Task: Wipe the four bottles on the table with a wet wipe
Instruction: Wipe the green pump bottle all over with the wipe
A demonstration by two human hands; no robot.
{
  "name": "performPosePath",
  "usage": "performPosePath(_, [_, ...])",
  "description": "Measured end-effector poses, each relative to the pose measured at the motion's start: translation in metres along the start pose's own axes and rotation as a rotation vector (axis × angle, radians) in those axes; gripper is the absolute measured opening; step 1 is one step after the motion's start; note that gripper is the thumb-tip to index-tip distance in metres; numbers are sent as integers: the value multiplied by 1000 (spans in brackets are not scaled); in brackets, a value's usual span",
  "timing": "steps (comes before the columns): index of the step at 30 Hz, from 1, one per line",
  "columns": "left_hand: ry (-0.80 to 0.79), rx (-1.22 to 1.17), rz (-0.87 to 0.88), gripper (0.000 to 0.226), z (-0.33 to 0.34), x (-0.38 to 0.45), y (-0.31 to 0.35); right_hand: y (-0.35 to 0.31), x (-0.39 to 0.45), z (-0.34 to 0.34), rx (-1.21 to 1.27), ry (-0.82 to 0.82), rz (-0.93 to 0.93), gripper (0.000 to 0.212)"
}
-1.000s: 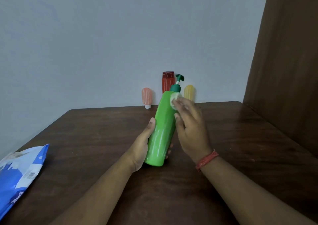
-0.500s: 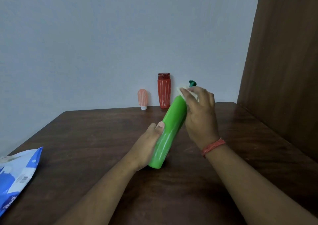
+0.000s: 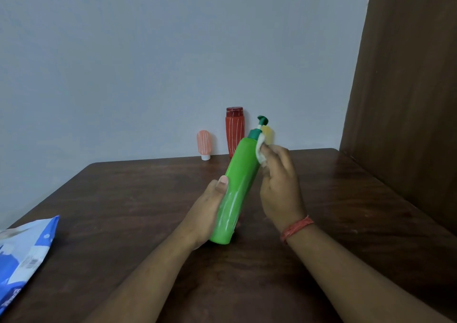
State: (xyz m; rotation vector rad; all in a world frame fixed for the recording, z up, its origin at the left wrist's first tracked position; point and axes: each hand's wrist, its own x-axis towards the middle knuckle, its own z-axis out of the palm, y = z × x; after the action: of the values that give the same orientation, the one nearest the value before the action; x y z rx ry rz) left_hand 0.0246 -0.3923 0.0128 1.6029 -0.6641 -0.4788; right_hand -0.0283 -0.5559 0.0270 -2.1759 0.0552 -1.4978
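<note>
Head view: four bottles, green bottle [image 3: 236, 186] held, one wipe [image 3: 261, 148]

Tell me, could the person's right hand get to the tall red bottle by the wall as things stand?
Probably yes, but not directly. The right hand is pinching a white wet wipe, and the tilted green pump bottle lies between it and the tall red bottle. Nothing else blocks the way.
</note>
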Motion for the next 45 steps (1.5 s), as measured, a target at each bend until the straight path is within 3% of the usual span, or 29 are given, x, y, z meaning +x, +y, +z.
performPosePath(3, [5,-59,-14,78,-3,2,-4,0,0,1,42,-12,-3,40])
performPosePath(7, [-26,9,20,69,0,1,-3,1,5,1,83,65,128,33])
performPosePath(12, [5,-109,-34,84,-7,4,-6,-9,-12,6,68,-53,0,25])
performPosePath(15, [-23,-120,-41,83,-10,5,-6,-2,4,3,94,24,40,12])
performPosePath(17, [-42,-114,-40,83,-11,5,-7,1,6,-1,92,58,69,13])
performPosePath(22, [-65,-185,-76,88,-15,3,-7,-7,-13,5,103,-92,-56,14])
performPosePath(26, [-185,-285,-100,89,-19,-1,-7,0,3,4,112,42,48,14])
performPosePath(32, [-275,-460,-149,88,-25,-1,-10,-8,-14,9,22,-130,-192,13])
performPosePath(37, [-375,-453,-176,87,-26,0,-9,-1,0,4,-41,-22,-67,23])
performPosePath(42, [-343,-546,-189,89,-30,2,-12,-12,-12,10,-60,-134,-275,22])
performPosePath(45, [-366,-501,-185,89,-29,2,-11,-5,0,10,-120,-78,-180,27])
